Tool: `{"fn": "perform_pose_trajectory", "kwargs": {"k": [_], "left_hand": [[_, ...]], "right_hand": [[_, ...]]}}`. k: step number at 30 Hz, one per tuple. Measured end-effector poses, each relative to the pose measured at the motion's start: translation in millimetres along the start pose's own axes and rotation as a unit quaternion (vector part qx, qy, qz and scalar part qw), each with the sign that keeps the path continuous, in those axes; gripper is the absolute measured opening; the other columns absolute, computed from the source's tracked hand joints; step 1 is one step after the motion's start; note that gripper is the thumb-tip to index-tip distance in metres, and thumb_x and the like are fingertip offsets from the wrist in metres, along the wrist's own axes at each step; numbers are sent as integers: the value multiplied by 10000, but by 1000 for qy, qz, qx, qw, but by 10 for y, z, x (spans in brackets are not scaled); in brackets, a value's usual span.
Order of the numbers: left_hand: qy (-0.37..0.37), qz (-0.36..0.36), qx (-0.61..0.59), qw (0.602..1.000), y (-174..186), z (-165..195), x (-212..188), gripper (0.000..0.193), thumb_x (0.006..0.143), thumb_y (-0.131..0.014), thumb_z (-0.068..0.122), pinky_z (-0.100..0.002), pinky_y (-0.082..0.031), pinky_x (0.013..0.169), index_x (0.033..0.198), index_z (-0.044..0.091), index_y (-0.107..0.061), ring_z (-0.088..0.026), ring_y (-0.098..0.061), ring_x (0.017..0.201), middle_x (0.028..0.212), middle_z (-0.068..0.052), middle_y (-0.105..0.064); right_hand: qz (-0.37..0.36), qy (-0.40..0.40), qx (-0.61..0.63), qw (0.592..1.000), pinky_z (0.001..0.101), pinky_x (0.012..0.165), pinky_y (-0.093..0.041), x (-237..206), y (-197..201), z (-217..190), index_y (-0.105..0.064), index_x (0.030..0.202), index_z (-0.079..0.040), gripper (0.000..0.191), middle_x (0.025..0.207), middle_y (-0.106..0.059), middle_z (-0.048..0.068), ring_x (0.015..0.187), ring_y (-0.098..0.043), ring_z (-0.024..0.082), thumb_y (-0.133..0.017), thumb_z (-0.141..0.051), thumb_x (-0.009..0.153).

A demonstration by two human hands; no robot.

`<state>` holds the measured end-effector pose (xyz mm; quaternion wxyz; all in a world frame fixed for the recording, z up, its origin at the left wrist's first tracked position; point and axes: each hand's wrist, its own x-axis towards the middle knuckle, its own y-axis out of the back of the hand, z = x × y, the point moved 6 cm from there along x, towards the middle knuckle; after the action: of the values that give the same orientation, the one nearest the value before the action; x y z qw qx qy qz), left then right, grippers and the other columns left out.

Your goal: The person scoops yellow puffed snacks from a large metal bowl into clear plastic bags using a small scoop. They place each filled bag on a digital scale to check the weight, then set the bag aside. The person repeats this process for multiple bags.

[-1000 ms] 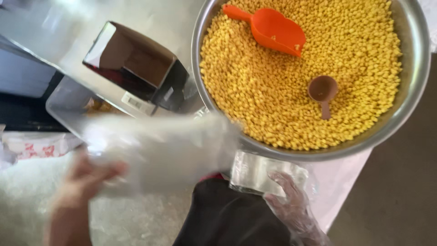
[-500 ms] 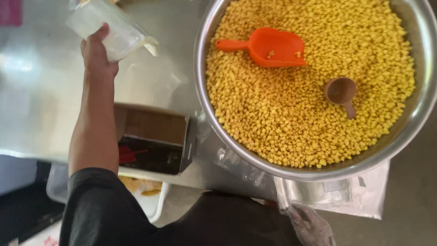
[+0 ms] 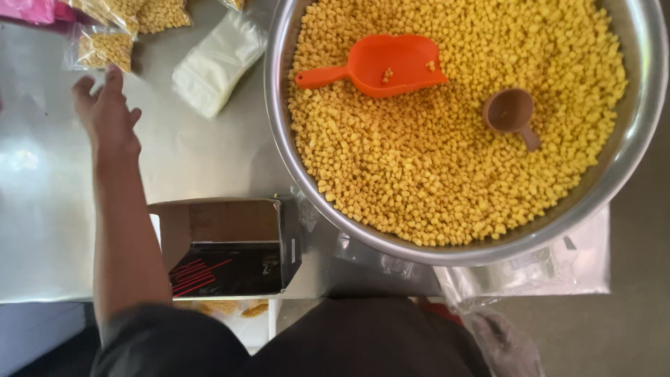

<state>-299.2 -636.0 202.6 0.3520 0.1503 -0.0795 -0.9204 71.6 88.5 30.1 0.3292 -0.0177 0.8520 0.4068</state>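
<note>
My left hand (image 3: 108, 115) is stretched out over the steel table (image 3: 42, 202), fingers spread and holding nothing, just below a filled clear bag of yellow snack pieces (image 3: 105, 47). A stack of empty clear bags (image 3: 218, 61) lies to its right. My right hand (image 3: 506, 345), in a thin clear glove, hangs low at the bottom edge beside clear plastic bags (image 3: 530, 269); its fingers are blurred. A big steel bowl (image 3: 279, 139) holds yellow snack pieces (image 3: 433, 167), an orange scoop (image 3: 380, 66) and a small brown scoop (image 3: 511, 114).
An open cardboard box (image 3: 227, 244) with thin red ties inside sits at the table's near edge. More filled bags (image 3: 162, 14) lie at the far edge, with something pink (image 3: 28, 10) in the far left corner.
My left hand carried a filled bag away from me, set it down at the far left and let go. The view has shifted toward the bowl.
</note>
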Motion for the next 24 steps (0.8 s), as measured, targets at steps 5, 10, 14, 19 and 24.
{"fn": "perform_pose_trajectory", "kwargs": {"k": [5, 10, 14, 19, 24], "left_hand": [[-68, -185, 172, 965, 211, 7, -1938, 280, 1051, -530, 173, -363, -541, 820, 925, -22, -687, -255, -660, 876, 918, -159, -693], [67, -720, 93, 685, -1293, -1450, -4181, 248, 1003, -620, 211, -316, -582, 809, 1025, -1, -746, -155, -714, 878, 915, -76, -773], [125, -483, 247, 831, -2387, -2835, -5092, 494, 944, -658, 370, -351, -541, 961, 1287, 14, -643, -238, -708, 1086, 1164, -159, -754], [67, -317, 222, 920, -3102, -3089, -5533, 794, 997, -707, 347, -481, -390, 1051, 1467, -140, -293, -412, -475, 1290, 1411, -330, -481], [211, -247, 145, 935, -3206, -3096, -5667, 524, 1003, -568, 240, -398, -482, 983, 1437, -35, -464, -290, -617, 1149, 1286, -218, -648]], "right_hand": [[-24, -61, -85, 994, 460, 933, -562, 185, 338, 246, -698, 1267, -135, 458, 1156, -752, 177, 1073, -718, 361, -627, -443, 935], [113, -98, 115, 982, 386, 732, -563, 613, 1132, 668, -674, 1209, -143, 361, 1074, -732, 121, 889, -706, 260, -701, -305, 888], [256, 84, 10, 963, 408, 788, -581, 1205, 1867, 600, -720, 1185, -82, 215, 975, -751, 163, 864, -719, 261, -687, -182, 998], [51, 253, -27, 966, 386, 871, -608, 1695, 1781, 215, -748, 1133, -115, 175, 1049, -784, 119, 901, -744, 230, -626, -185, 1029], [-127, 51, 52, 989, 404, 920, -550, 1968, 1577, 249, -594, 1289, -7, 641, 1157, -690, 180, 1052, -660, 290, -853, -353, 814]]}}
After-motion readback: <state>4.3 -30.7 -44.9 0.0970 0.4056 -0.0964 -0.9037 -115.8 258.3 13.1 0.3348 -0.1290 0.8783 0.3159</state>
